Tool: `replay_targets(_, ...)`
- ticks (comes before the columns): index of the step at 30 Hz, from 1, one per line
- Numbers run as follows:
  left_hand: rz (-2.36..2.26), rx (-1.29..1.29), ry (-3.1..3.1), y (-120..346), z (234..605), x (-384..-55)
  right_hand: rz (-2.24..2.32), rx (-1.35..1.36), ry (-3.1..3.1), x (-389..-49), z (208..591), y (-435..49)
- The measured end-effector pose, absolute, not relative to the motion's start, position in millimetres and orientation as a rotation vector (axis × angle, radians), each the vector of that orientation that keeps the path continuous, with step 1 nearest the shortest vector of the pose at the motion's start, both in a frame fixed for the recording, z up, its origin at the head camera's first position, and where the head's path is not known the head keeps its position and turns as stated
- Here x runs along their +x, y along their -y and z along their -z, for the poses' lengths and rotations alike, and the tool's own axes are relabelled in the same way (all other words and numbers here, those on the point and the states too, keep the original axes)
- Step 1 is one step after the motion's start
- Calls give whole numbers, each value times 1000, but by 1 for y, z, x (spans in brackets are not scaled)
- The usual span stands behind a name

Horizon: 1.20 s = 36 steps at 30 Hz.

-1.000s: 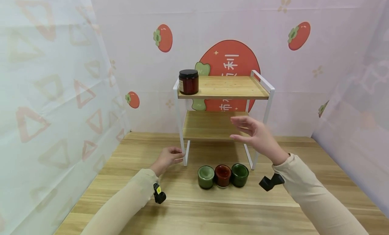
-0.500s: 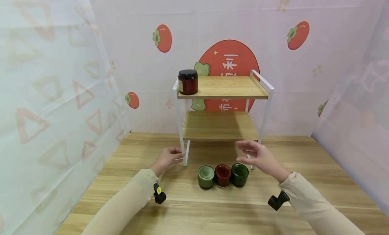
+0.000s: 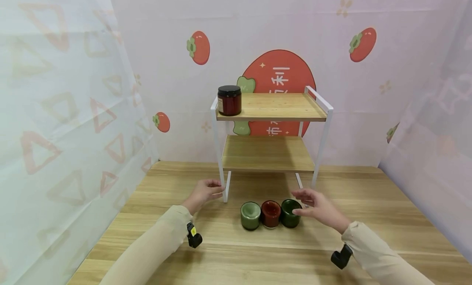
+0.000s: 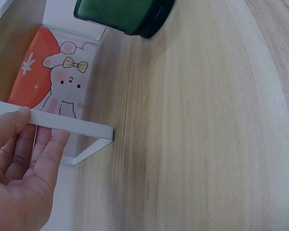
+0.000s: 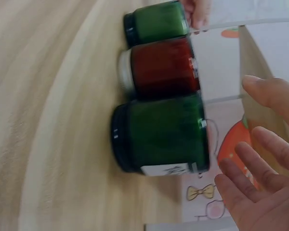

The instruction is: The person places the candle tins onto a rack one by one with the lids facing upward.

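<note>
My left hand holds the front left leg of a small two-tier shelf, thumb on one side and fingers on the other. In front of the shelf, three glass jars stand in a row on their lids, bottoms up: a light green jar, a red jar and a dark green jar. The right hand is at the right side of the dark green jar, fingers spread and relaxed, with nothing in its grasp. A white label shows on that jar in the right wrist view.
A dark red-brown jar with a black lid stands on the left of the top board. The lower board is below it. Printed cloth walls enclose the wooden table at the back and sides.
My right hand has come down from in front of the lower board to beside the dark green jar. The left hand keeps its place on the shelf leg.
</note>
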State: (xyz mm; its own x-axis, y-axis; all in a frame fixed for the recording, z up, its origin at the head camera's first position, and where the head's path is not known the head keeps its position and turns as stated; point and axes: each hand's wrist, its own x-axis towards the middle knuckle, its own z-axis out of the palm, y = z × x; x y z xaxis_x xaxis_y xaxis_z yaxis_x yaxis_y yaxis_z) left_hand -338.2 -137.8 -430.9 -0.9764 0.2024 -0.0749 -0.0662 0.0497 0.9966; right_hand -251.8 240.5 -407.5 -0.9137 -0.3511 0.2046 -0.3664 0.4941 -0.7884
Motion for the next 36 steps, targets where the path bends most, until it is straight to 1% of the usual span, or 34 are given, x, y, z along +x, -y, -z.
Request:
replay_targets(20, -2037, 151, -2110, 138, 431, -338, -1530, 615, 2734, -264, 441, -251)
replay_targets(28, -2023, 155, -2119, 138, 429, -337, -1587, 649, 2755, -268, 448, -251)
replay_targets(36, -2030, 149, -2123, 137, 429, -337, -1595, 624, 2791, -268, 452, -250)
